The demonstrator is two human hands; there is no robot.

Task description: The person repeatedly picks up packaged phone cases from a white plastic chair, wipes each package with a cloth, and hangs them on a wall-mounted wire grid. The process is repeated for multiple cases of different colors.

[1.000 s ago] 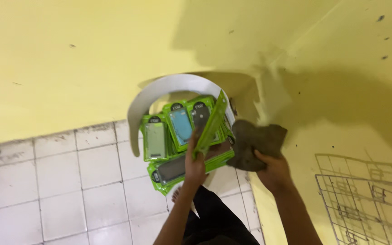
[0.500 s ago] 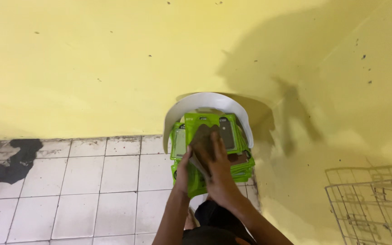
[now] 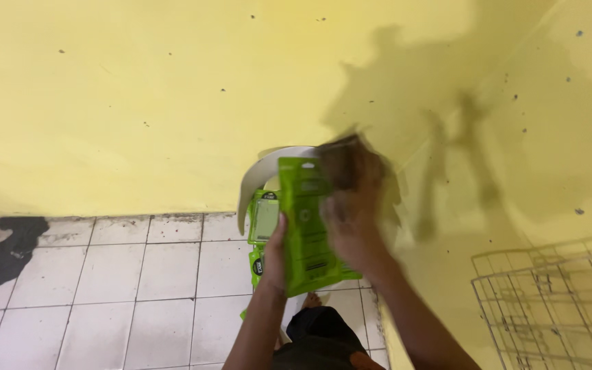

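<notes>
Raised since before, flat glossy green package (image 3: 304,226) clasped in left hand (image 3: 275,253), right hand (image 3: 352,212) blurred, pressing dark cloth (image 3: 340,159) on it, white curved bucket rim (image 3: 255,178) behind.

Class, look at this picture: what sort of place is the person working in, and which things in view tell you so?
Probably a shop's back room or storeroom, though that is uncertain. The signs: a bare yellow wall, a tiled floor with stains, a wire rack, and green retail packs held in the left hand.

Both forearms are bare, no sleeves showing, above dark shorts (image 3: 313,342) (black, apparently) and a bare foot (image 3: 312,300).
</notes>
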